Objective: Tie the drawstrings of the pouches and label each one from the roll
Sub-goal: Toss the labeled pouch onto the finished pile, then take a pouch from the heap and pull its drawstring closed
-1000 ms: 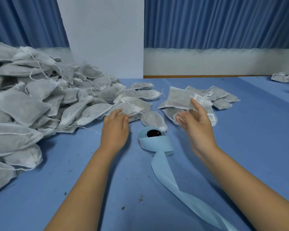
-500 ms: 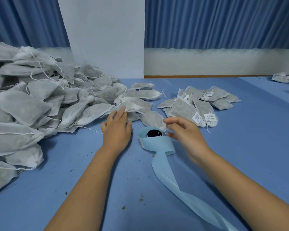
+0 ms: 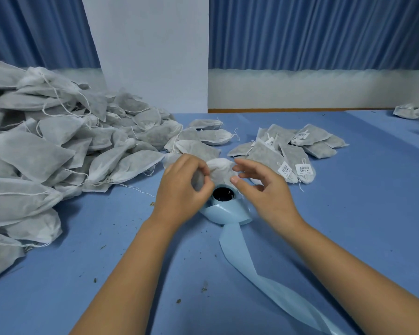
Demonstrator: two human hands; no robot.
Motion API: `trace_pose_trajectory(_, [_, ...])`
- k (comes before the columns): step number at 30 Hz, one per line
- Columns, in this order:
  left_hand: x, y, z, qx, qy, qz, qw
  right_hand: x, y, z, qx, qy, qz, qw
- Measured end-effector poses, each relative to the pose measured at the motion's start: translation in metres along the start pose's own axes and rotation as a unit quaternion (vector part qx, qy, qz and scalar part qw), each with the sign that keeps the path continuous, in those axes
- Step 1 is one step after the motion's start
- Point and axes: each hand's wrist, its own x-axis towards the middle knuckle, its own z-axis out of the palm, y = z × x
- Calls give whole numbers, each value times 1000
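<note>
1. Since half a second back: left hand (image 3: 183, 189) is up off the desk (image 3: 348, 226) and now carries a pouch (image 3: 221, 169). Right hand (image 3: 266, 192) has swung in from beside the roll (image 3: 228, 211) to meet it.
2. Nearest: pale blue strip (image 3: 249, 267) trails from the roll toward the near right, twisted once. Dark crumbs (image 3: 203, 290) scattered on the desk around it.
3. Roll lies on the desk just beneath both hands, black core showing.
4. Left grip clamped on the pouch, fingers curled round its lower part. Pouch sits above the roll, white gathered end between the hands.
5. Right grip apart: thumb and fingers loosely curved and spread, tips at the gathered end. Contact unclear.
6. Behind the right hand: small group of labelled pouches (image 3: 293, 153) flat on the desk, white barcode tags showing.
7. Left side: big heap of unlabelled pouches (image 3: 46, 151), strings trailing.
8. Far: white pillar (image 3: 153, 56), blue curtains (image 3: 312, 32), a few more far pouches (image 3: 414, 112) at the right edge.
</note>
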Motion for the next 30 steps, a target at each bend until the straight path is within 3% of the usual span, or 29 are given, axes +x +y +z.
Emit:
trace_pose_trajectory(9, [-2,7,-2,-28,-38,-71,996,3,2,-4,-32,11,23,999])
trace_pose_trajectory(17, [3,14,-7,58,-109,59,991,-1,-3,-1,-35,-56,-21,998])
trace_pose_trajectory(22, [7,8,-13,95,-112,62,987,-1,-6,-3,-92,-63,-21,994])
trace_pose_trajectory(27, [13,8,-24,52,-83,52,994,2,-13,-4,43,-121,98,987])
trace_pose_trajectory(30, [13,16,-32,-53,-107,-63,991,2,-16,-5,91,-127,113,981])
